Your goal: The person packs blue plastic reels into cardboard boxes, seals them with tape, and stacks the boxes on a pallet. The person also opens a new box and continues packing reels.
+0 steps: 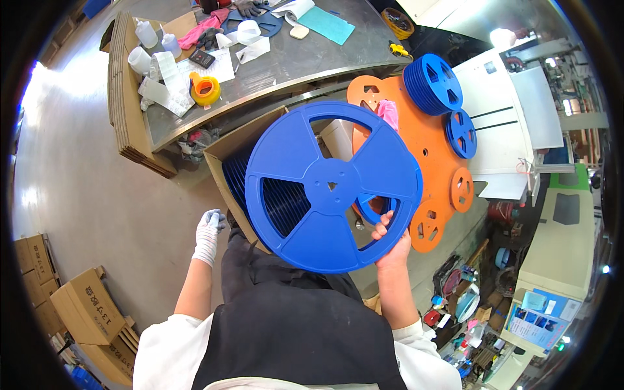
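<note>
Right now my right hand (390,244) is gripping the rim of a big blue reel (318,242), fingers hooking through one of its windows, and I'm holding it up in front of my body, its face overlapping the cardboard box (242,138) and the orange plate (406,130). My gloved left hand (208,227) is hanging just beside the box; I can't tell how far it's closing. Out to the left, the grey floor (97,156) is stretching wide, while the metal table (292,68) is running its edge across ahead of me and the orange plate is crowding my right. Inside the box, a row of blue reels (235,182) is standing packed on edge, showing through a window too. Stacked blue reels (432,84) are sitting on the plate, and cartons (88,309) are piling up lower left.
</note>
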A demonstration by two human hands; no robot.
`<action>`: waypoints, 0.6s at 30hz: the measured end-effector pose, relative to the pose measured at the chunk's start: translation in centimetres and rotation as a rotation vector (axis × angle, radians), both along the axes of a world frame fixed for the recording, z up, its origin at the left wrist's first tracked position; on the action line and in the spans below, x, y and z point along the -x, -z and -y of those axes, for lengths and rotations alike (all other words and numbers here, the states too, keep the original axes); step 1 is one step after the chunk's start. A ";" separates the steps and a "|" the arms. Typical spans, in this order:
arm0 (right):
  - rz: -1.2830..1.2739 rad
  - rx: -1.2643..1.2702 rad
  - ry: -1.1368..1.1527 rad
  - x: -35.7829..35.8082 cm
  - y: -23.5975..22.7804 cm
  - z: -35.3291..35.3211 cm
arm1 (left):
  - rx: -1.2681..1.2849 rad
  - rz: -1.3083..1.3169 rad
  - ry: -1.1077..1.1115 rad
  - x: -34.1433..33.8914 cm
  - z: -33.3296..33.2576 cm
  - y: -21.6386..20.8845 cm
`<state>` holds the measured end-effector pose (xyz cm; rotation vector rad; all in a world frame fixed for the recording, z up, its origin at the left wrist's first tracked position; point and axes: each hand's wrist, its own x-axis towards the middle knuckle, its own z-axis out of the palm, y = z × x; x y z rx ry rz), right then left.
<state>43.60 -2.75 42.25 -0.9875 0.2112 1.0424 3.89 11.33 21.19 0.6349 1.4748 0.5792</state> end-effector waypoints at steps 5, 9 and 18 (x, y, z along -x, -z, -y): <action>0.013 0.031 0.002 -0.2 1.4 0.0 | -0.030 0.060 -0.018 -0.7 0.2 -0.5; -0.020 0.115 0.031 -0.4 2.1 -0.3 | -0.049 0.095 -0.003 -2.0 0.1 -1.9; 0.012 0.107 0.024 -0.4 2.9 -0.4 | -0.471 -0.145 0.156 -8.2 -0.5 -7.7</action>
